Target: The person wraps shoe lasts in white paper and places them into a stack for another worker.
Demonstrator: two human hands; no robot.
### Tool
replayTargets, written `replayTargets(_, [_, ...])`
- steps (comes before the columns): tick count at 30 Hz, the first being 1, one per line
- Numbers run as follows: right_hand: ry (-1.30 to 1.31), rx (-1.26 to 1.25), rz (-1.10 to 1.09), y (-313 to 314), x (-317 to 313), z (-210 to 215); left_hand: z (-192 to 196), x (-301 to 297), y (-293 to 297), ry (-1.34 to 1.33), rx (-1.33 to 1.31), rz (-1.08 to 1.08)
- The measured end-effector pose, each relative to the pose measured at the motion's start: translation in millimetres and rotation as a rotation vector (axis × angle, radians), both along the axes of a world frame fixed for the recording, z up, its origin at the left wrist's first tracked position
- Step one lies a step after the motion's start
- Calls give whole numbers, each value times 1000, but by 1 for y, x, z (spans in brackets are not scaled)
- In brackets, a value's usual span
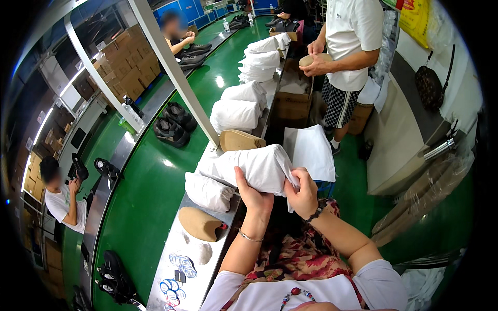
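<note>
The white-wrapped bundle (241, 165) is held over the bench's (194, 290) right edge, its near side against the cupped left hand (254, 196), its right end's wrapping pinched by the right hand (303, 193).

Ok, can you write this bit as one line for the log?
left hand: holding white wrapped bundle | right hand: holding its right end | nearby: second white bundle, tan sole-shaped piece

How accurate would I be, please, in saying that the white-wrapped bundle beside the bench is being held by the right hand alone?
Not quite: the head view shows both hands holding the white-wrapped bundle, the left hand as well as the right hand.
</note>
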State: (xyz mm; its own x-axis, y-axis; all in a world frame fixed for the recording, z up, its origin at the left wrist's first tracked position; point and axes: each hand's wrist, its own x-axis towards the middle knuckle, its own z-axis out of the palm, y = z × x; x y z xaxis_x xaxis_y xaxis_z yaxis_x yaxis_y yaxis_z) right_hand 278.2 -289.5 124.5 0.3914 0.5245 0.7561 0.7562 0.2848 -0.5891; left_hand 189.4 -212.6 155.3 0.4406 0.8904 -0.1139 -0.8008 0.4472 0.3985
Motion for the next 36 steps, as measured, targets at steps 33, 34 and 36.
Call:
replayTargets(33, [1785, 297, 1274, -3, -12, 21, -17, -18, -2, 24, 288, -257])
replayTargets(34, [1791, 288, 1269, -3, -13, 21, -18, -21, -3, 36, 293, -260])
replayTargets(36, [1805, 269, 1261, -5, -14, 20, -17, -24, 0, 39, 324, -282])
